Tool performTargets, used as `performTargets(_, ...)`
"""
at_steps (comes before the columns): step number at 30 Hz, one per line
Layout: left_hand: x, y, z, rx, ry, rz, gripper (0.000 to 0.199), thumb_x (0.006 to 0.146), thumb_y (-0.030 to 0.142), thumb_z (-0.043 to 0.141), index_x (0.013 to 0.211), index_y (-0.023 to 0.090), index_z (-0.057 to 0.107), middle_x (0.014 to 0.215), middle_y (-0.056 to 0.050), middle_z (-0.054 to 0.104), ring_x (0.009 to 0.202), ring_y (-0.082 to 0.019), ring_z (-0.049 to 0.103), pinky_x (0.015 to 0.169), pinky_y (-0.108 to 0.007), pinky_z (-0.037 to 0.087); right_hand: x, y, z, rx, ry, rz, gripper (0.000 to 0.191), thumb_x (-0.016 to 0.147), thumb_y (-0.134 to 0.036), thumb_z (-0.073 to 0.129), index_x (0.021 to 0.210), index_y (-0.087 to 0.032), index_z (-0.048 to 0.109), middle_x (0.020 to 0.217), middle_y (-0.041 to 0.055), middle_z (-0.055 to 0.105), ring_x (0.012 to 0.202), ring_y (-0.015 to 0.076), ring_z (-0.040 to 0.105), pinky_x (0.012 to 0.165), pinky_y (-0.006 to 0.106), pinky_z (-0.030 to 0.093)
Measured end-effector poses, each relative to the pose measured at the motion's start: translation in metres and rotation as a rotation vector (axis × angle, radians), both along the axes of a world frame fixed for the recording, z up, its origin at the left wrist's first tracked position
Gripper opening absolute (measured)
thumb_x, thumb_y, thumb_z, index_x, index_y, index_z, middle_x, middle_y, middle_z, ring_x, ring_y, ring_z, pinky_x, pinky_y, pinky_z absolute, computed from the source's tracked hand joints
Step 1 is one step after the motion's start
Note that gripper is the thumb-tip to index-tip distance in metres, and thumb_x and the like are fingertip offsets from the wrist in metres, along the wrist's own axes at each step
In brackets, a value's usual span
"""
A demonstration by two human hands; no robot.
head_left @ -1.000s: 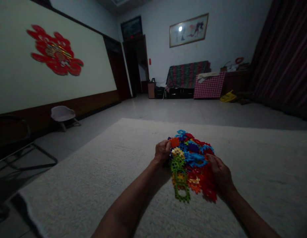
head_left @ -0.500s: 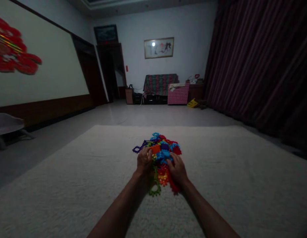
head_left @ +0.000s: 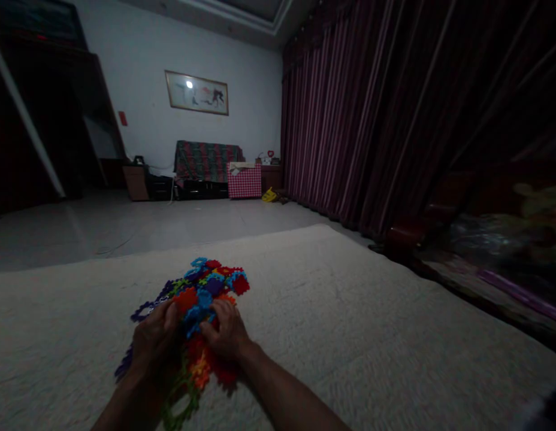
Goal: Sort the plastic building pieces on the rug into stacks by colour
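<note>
A heap of colourful toothed-edge puzzle pieces (head_left: 215, 284) lies on the pale mat. My left hand (head_left: 153, 336) is closed at the heap's left side, its thumb and fingers on an orange piece (head_left: 185, 300). Facing it, my right hand (head_left: 227, 330) has its fingers curled onto a blue piece (head_left: 198, 313), which sits against the orange one. Whether these two are joined I cannot tell. Below the hands are a green ring-shaped piece (head_left: 191, 402), a yellow-orange piece (head_left: 199, 369) and a red piece (head_left: 226, 372). Purple pieces (head_left: 143, 311) stick out at the left.
The cream mat (head_left: 332, 335) spreads under the heap, with grey tiled floor (head_left: 179, 224) beyond. Purple curtains (head_left: 332, 120) hang along the right. Near them stand dark red furniture (head_left: 401, 233) and plastic-wrapped items (head_left: 489, 233). A cloth-covered cabinet (head_left: 206, 161) stands by the far wall.
The view has swung right, so the heap and both hands now appear further left and larger. Both hands stay on the orange and blue pieces.
</note>
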State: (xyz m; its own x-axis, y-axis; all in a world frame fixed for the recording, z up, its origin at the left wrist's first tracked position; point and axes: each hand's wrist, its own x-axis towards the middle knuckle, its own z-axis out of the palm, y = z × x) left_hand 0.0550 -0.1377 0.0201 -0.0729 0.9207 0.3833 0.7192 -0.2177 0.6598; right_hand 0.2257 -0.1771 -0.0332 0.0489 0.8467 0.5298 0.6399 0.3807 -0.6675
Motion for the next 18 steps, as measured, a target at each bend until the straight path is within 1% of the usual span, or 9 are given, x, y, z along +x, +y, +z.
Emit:
performTargets(2,0.000,-0.003,0.005,0.008,0.012,0.005,0.037,0.086,0.043,0.041,0.095,0.022,0.069,0.085,-0.005,0.074,0.077,-0.022,0.067,0.066,-0.029,0.048,-0.001,-0.002,0.004,0.017,0.036,0.023,0.046,0.080,-0.037,0.066,0.123,-0.023,0.058,0.129,0.0102,0.061,0.122,0.0280,0.054,0.107,0.049,0.042)
performTargets(4,0.002,-0.008,0.010,0.028,0.028,-0.006,0.037,0.086,0.043,0.040,0.093,0.022,0.069,0.084,-0.005,0.074,0.076,-0.022,0.066,0.067,-0.029,0.048,0.001,-0.003,0.011,0.048,0.108,-0.018,0.043,0.082,-0.038,0.062,0.122,-0.021,0.059,0.125,0.0115,0.062,0.119,0.0275,0.056,0.107,0.048,0.042)
performTargets(6,0.007,-0.014,0.016,0.032,0.017,-0.043,0.036,0.088,0.040,0.038,0.092,0.020,0.069,0.087,-0.006,0.074,0.077,-0.021,0.067,0.069,-0.030,0.049,0.007,-0.005,0.018,0.072,0.206,-0.072,0.038,0.086,-0.039,0.056,0.119,-0.019,0.060,0.119,0.0122,0.064,0.116,0.0261,0.058,0.105,0.045,0.044)
performTargets(8,0.013,-0.018,0.020,0.053,0.009,-0.132,0.036,0.089,0.037,0.039,0.094,0.019,0.069,0.093,-0.007,0.074,0.080,-0.021,0.067,0.074,-0.031,0.051,0.011,-0.006,0.023,0.045,0.311,-0.050,0.038,0.088,-0.041,0.053,0.118,-0.018,0.060,0.115,0.0119,0.066,0.110,0.0246,0.061,0.100,0.042,0.048)
performTargets(10,0.019,-0.021,0.021,0.098,0.025,-0.186,0.032,0.089,0.034,0.041,0.093,0.018,0.069,0.095,-0.008,0.074,0.085,-0.021,0.067,0.079,-0.032,0.051,0.012,-0.006,0.026,0.020,0.379,0.000,0.038,0.088,-0.040,0.053,0.117,-0.018,0.060,0.112,0.0112,0.068,0.107,0.0234,0.064,0.096,0.038,0.051)
performTargets(13,0.026,-0.025,0.018,0.145,0.067,-0.227,0.026,0.089,0.028,0.046,0.090,0.020,0.070,0.090,-0.006,0.073,0.084,-0.020,0.066,0.082,-0.033,0.051,0.005,-0.009,0.030,0.024,0.422,0.057,0.036,0.084,-0.037,0.055,0.115,-0.020,0.061,0.110,0.0088,0.070,0.103,0.0220,0.066,0.093,0.035,0.052)
performTargets(16,0.029,-0.026,0.017,0.185,0.075,-0.287,0.023,0.090,0.027,0.049,0.090,0.021,0.071,0.091,-0.006,0.073,0.086,-0.019,0.066,0.085,-0.033,0.052,0.000,-0.012,0.038,0.013,0.439,0.042,0.031,0.081,-0.034,0.053,0.106,-0.020,0.065,0.100,0.0062,0.072,0.093,0.0214,0.067,0.087,0.035,0.055)
performTargets(18,0.023,-0.022,0.019,0.244,0.053,-0.308,0.021,0.089,0.028,0.052,0.093,0.021,0.072,0.095,-0.006,0.074,0.092,-0.020,0.066,0.090,-0.034,0.051,0.004,-0.012,0.044,-0.004,0.435,0.016,0.030,0.081,-0.034,0.049,0.100,-0.019,0.067,0.093,0.0060,0.072,0.086,0.0210,0.067,0.082,0.035,0.056)
